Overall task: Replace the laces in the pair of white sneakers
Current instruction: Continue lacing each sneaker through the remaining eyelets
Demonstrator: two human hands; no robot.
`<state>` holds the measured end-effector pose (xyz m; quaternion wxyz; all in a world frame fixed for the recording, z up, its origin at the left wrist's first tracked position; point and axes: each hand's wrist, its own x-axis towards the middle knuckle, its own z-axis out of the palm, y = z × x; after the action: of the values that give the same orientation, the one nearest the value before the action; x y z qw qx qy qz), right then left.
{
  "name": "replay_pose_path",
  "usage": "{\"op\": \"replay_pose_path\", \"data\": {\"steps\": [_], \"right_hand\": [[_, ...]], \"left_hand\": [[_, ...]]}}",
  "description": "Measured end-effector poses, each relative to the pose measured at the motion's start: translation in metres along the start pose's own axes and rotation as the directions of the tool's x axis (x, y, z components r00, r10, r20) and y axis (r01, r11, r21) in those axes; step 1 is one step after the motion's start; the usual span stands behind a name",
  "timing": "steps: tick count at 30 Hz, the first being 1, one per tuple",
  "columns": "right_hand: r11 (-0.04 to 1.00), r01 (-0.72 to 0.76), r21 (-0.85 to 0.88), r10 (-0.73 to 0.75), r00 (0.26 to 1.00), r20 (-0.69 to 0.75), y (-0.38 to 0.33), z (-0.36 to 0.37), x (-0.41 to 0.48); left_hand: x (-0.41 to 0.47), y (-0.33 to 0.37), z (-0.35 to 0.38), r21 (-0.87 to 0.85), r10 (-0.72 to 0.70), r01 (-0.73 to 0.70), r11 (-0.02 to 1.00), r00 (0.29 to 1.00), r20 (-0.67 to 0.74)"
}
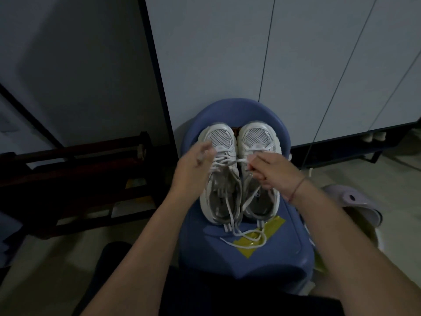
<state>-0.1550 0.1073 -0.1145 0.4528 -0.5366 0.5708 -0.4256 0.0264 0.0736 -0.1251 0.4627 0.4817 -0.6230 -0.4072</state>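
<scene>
Two white sneakers stand side by side, toes away from me, on a blue plastic chair [268,252]. The left sneaker [219,137] has white laces crossing its upper eyelets. My left hand [193,167] hovers over its left side, blurred, fingers curled near the laces. My right hand [271,169] rests over the right sneaker [256,136] and pinches a white lace [240,161] that stretches between the two shoes. Loose lace ends [245,236] trail off the heels onto the seat.
A patch of yellow tape [272,224] is stuck on the chair seat under the lace ends. A white cabinet wall [250,53] stands behind the chair. Dark wooden furniture [75,176] lies at the left. A pale lilac slipper [355,199] sits on the floor at the right.
</scene>
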Motion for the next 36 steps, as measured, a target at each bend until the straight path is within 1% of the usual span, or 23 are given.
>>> {"op": "replay_pose_path", "data": {"steps": [2, 3, 4, 6, 8, 11, 14, 16, 17, 18, 19, 21, 22, 24, 25, 26, 27, 28, 29, 30, 31, 34, 36], "right_hand": [[0.982, 0.078, -0.174, -0.072, 0.997, 0.039, -0.001, 0.017, -0.001], [0.974, 0.094, -0.206, -0.084, 0.995, 0.055, -0.001, 0.023, 0.0], [0.975, 0.093, -0.204, -0.081, 0.994, 0.068, -0.001, 0.026, 0.0], [0.986, 0.076, -0.149, -0.062, 0.993, 0.096, -0.002, 0.024, -0.001], [0.998, 0.039, -0.048, -0.033, 0.992, 0.122, -0.003, 0.015, 0.0], [0.999, -0.012, 0.05, 0.006, 0.993, 0.122, -0.004, -0.005, 0.003], [0.998, -0.018, 0.057, 0.012, 0.995, 0.102, -0.001, -0.015, 0.005], [1.0, 0.007, 0.004, -0.007, 0.998, 0.067, 0.001, -0.012, 0.005], [0.998, 0.034, -0.045, -0.032, 0.999, 0.043, 0.001, -0.008, 0.005], [0.991, 0.071, -0.115, -0.069, 0.997, 0.016, 0.001, -0.002, 0.005], [0.974, 0.113, -0.199, -0.117, 0.993, -0.008, 0.001, 0.004, 0.005], [0.934, 0.172, -0.314, -0.195, 0.98, -0.045, 0.001, 0.017, 0.006], [0.929, 0.179, -0.325, -0.211, 0.975, -0.067, 0.0, 0.022, 0.005], [0.938, 0.171, -0.303, -0.213, 0.97, -0.114, 0.0, 0.028, 0.004], [0.95, 0.147, -0.275, -0.192, 0.971, -0.143, 0.0, 0.031, 0.003], [0.972, 0.105, -0.209, -0.143, 0.974, -0.176, 0.0, 0.034, 0.001], [0.996, 0.039, -0.086, -0.056, 0.977, -0.207, 0.002, 0.039, 0.0], [0.994, -0.053, 0.091, 0.072, 0.973, -0.217, 0.004, 0.045, 0.0], [0.946, -0.155, 0.283, 0.214, 0.958, -0.192, 0.006, 0.051, 0.001], [0.858, -0.244, 0.451, 0.335, 0.933, -0.131, 0.009, 0.057, 0.001], [0.766, -0.318, 0.558, 0.418, 0.906, -0.059, 0.012, 0.063, 0.002], [0.559, -0.457, 0.692, 0.554, 0.827, 0.099, 0.024, 0.079, 0.002], [0.466, -0.509, 0.724, 0.62, 0.771, 0.143, 0.034, 0.088, 0.003]], "left_hand": [[-0.011, 0.006, 0.012, 0.017, 0.068, -0.072, 0.997, 0.977, 0.201], [-0.014, 0.006, 0.016, 0.058, 0.091, -0.11, 0.992, 0.96, 0.264], [-0.017, 0.005, 0.017, 0.095, 0.098, -0.13, 0.987, 0.953, 0.285], [-0.016, 0.003, 0.012, 0.142, 0.078, -0.116, 0.983, 0.965, 0.249], [-0.01, 0.001, 0.001, 0.166, 0.04, -0.066, 0.984, 0.987, 0.157], [0.0, -0.002, -0.022, 0.141, -0.11, 0.114, 0.983, 0.993, -0.033], [0.006, -0.013, -0.039, 0.185, -0.208, 0.224, 0.957, 0.973, -0.103], [0.005, -0.012, -0.038, 0.258, -0.173, 0.2, 0.945, 0.977, -0.123], [0.003, -0.008, -0.034, 0.304, -0.112, 0.143, 0.942, 0.987, -0.119], [0.0, -0.003, -0.028, 0.315, -0.049, 0.072, 0.946, 0.996, -0.081], [-0.002, 0.001, -0.021, 0.268, -0.013, 0.018, 0.963, 1.0, -0.018], [-0.008, 0.005, -0.008, 0.131, 0.004, -0.023, 0.991, 0.989, 0.145], [-0.01, 0.004, -0.003, 0.106, 0.01, -0.033, 0.994, 0.978, 0.207], [-0.012, -0.001, 0.002, 0.113, 0.011, -0.041, 0.993, 0.966, 0.257], [-0.011, -0.003, 0.002, 0.119, 0.013, -0.044, 0.992, 0.968, 0.251], [-0.01, -0.004, 0.002, 0.129, 0.013, -0.045, 0.991, 0.972, 0.236], [-0.008, -0.006, 0.002, 0.14, 0.016, -0.048, 0.989, 0.975, 0.221], [-0.008, -0.007, 0.001, 0.156, 0.014, -0.049, 0.987, 0.976, 0.216], [-0.007, -0.009, 0.0, 0.18, 0.007, -0.046, 0.983, 0.976, 0.215], [-0.006, -0.012, 0.0, 0.214, -0.006, -0.041, 0.976, 0.977, 0.214], [-0.006, -0.014, 0.001, 0.253, -0.021, -0.034, 0.967, 0.977, 0.21], [-0.005, -0.018, 0.0, 0.323, -0.037, -0.023, 0.946, 0.983, 0.178], [-0.005, -0.02, 0.0, 0.347, -0.028, -0.025, 0.937, 0.989, 0.147]]}}
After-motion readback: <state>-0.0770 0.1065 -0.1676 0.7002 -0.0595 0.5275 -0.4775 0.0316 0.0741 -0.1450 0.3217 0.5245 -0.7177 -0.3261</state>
